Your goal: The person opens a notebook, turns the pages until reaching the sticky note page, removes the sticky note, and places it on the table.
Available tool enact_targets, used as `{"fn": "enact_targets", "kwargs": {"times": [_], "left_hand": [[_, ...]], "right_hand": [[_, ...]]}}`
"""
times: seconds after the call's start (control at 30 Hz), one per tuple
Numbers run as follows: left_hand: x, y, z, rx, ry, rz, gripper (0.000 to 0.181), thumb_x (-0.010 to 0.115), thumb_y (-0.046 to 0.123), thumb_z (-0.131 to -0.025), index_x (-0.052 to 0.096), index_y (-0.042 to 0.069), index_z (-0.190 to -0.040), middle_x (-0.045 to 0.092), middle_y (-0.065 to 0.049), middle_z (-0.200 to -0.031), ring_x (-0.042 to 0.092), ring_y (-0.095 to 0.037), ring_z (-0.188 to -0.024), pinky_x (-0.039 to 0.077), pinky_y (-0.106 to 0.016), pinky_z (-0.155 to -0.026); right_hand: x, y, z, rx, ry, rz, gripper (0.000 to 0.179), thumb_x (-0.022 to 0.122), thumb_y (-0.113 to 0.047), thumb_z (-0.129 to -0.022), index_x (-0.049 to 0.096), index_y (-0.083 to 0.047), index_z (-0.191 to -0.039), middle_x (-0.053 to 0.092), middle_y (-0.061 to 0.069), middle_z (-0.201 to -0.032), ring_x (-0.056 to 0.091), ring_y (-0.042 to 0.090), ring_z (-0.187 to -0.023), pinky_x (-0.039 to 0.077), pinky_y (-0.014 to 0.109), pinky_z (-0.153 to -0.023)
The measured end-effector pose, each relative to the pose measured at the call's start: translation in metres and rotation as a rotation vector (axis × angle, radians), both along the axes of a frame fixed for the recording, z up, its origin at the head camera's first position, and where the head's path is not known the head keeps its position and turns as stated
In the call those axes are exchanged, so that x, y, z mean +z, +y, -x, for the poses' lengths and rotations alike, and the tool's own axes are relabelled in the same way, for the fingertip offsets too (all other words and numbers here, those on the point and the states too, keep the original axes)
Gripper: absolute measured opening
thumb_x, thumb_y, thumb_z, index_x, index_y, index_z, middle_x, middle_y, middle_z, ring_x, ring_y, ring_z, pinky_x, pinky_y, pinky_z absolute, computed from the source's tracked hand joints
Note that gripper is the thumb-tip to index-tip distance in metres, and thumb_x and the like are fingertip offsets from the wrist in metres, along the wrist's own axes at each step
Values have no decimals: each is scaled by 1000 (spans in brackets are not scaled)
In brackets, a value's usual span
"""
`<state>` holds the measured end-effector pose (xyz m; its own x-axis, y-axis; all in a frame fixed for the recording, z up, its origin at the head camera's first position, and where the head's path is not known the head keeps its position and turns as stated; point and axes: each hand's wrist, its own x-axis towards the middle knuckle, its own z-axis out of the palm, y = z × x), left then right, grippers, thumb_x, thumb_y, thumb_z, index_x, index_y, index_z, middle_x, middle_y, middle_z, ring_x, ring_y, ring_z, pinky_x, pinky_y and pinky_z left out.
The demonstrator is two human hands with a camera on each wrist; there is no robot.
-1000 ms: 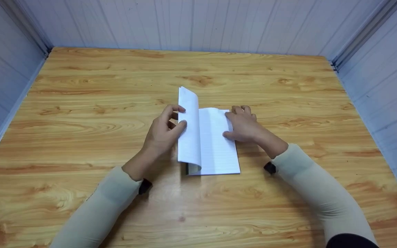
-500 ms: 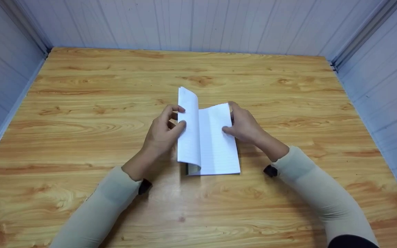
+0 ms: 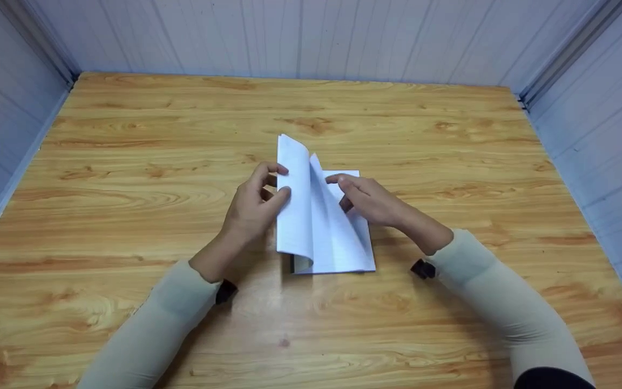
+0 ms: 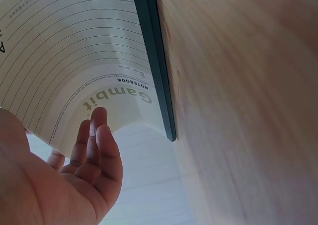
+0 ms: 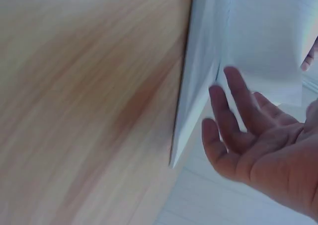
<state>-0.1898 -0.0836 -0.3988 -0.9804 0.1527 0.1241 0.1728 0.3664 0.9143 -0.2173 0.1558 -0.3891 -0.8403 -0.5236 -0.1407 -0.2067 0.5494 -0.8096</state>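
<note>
An open notebook (image 3: 346, 254) with white lined pages lies on the table. My left hand (image 3: 251, 202) holds its front cover and a bundle of pages (image 3: 296, 216) upright, thumb on the page side, fingers behind. In the left wrist view the bent cover (image 4: 94, 41) reads "Gambit NOTEBOOK" beside a dark green spine strip (image 4: 156, 66). One loose sheet (image 3: 320, 200) stands half turned, leaning left. My right hand (image 3: 370, 200) is at that sheet's right side with fingers extended. In the right wrist view its fingers (image 5: 238, 91) are spread and slightly bent in front of the pages.
The wood-grain table (image 3: 154, 129) spreads around the notebook. A pale panelled wall (image 3: 300, 38) rises at the back, with more panels at left and right. Light sleeves (image 3: 181, 313) cover both forearms, with a dark wrist device (image 3: 227, 292) under the left.
My right hand has lifted the right page's upper corner, let go of it and swung the sheet leftward, exposing the page beneath. My left hand has kept its hold on the upright pages.
</note>
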Motion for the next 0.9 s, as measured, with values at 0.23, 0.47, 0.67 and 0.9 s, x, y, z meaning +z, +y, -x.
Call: {"fn": "enact_targets", "kwargs": {"times": [0.23, 0.47, 0.67, 0.9], "left_hand": [[1, 2, -1, -7, -30, -3, 32, 56, 41, -79, 46, 30, -107, 59, 0, -92, 57, -16, -64, 47, -29, -58], [4, 4, -3, 18, -62, 66, 48, 58, 62, -67, 43, 36, -105, 55, 5, -93, 58, -16, -68, 49, -28, -57], [2, 4, -4, 24, -37, 53, 51, 68, 51, -63, 44, 33, -104, 55, 5, -91, 60, -14, -66, 50, -27, -56], [1, 5, -2, -1, -4, -17, 48, 68, 27, -69, 43, 27, -110, 60, -1, -92, 59, -18, -62, 50, -27, -58]], "right_hand": [[5, -9, -7, 166, -74, 62, 48, 42, -23, -91, 25, -38, -133, 65, 12, -93, 61, 24, -85, 48, 40, -72], [9, -18, -15, 224, 89, -78, 63, 56, -33, -82, 19, -45, -132, 60, 0, -107, 58, 17, -94, 47, 37, -78], [9, -21, -14, 225, 167, -120, 65, 59, -35, -80, 21, -42, -133, 56, 1, -110, 55, 21, -99, 45, 39, -81], [3, -8, -2, 102, 307, -318, 49, 56, -31, -82, 41, -18, -127, 50, 8, -117, 45, 24, -107, 39, 40, -87]]}}
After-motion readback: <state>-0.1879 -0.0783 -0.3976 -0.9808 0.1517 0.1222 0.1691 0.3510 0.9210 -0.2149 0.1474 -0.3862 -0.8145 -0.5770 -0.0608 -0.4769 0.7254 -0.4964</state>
